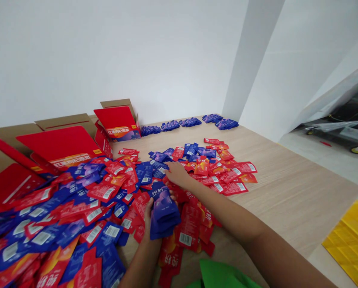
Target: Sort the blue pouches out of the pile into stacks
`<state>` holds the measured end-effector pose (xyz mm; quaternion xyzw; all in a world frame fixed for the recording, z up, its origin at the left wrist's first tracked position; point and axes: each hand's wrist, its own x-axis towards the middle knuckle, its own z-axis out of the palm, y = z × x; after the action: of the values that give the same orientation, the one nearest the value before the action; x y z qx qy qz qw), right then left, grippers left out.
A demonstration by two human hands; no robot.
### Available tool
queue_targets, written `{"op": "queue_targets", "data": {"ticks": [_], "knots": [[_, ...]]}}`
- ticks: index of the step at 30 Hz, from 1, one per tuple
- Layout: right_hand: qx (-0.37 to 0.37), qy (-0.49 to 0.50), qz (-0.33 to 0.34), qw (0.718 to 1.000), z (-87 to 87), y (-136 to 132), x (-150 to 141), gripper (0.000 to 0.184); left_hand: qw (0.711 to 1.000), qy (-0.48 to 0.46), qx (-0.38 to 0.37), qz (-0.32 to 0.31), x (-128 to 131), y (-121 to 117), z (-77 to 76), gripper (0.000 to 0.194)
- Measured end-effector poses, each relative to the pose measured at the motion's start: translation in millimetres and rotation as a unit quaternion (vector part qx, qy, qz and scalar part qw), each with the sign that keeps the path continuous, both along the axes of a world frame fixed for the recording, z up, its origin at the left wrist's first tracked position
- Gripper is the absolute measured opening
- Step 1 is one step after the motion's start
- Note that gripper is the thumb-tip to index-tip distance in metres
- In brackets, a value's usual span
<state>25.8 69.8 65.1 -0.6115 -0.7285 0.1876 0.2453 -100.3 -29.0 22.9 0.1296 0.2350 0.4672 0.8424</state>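
My left hand (148, 218) is closed around a stack of blue sachets (164, 208), held upright just above the table. My right hand (177, 174) reaches forward into a scattered pile of red and blue sachets (107, 192), palm down, fingertips resting on a blue sachet (159, 173) near the pile's middle. Its fingers look loosely curled; I cannot see anything gripped in them.
Red cartons with open flaps (119, 122) and flat cardboard (65, 122) stand at the back left. Neat rows of blue sachets (191, 122) line the wall. The wooden table (287, 188) ends at the right, beside a yellow mat (353, 236). Green cloth (221, 276) lies below.
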Motion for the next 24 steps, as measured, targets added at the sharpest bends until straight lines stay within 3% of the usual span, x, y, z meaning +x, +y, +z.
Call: {"op": "queue_targets", "data": {"ticks": [5,11,15,21,24], "knots": [[-0.075,-0.005,-0.041,0.996,-22.7,43.3,-12.2,0.035,0.999,-0.050,-0.011,0.001,0.9,1.1,-6.1,0.045],[-0.112,0.038,-0.052,0.992,-38.1,55.6,-15.6,0.017,0.998,-0.050,-0.034,0.020,1.7,1.9,-6.9,0.045],[-0.085,0.079,-0.045,0.992,-34.8,52.9,-9.9,0.005,0.998,-0.046,-0.043,0.020,1.5,2.1,-5.5,0.047],[-0.010,0.091,-0.055,0.994,-16.8,42.8,10.8,0.020,0.997,-0.060,-0.051,0.020,1.9,2.6,-7.4,0.045],[-0.006,0.054,-0.050,0.997,-17.0,36.6,12.9,0.020,0.996,-0.067,-0.053,0.014,2.2,3.1,-8.7,0.046]]}}
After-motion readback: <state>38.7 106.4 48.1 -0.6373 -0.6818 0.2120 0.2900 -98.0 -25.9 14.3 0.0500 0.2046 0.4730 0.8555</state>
